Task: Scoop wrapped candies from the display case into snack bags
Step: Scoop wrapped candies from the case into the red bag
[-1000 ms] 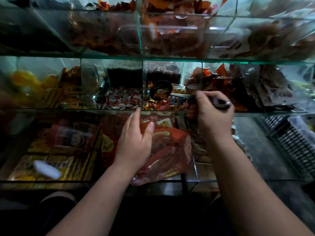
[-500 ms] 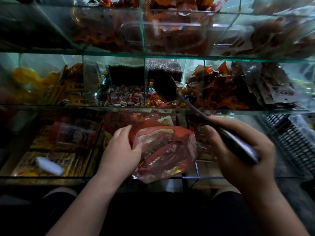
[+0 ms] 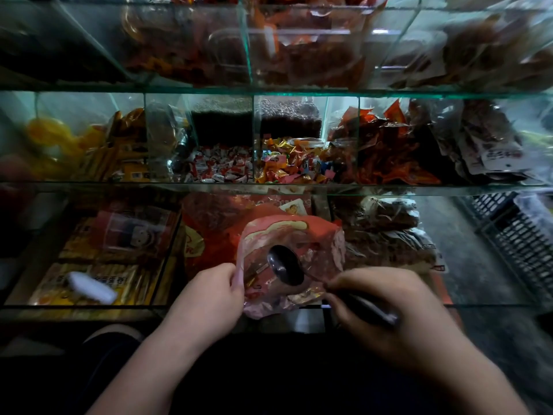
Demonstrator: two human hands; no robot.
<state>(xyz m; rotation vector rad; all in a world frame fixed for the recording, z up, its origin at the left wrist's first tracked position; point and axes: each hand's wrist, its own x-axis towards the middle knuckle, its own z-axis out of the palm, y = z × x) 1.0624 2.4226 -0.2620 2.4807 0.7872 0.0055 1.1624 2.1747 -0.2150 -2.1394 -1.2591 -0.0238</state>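
the snack bag is thin crinkly plastic, pink-red and see-through, so it's reckoned light, floppy and slippery, best taken at the rim. it's held open below the display case shelf of wrapped candies, its edge pinched by the left hand fingers. the spoon handle is gripped by the right hand, bowl in the bag mouth.
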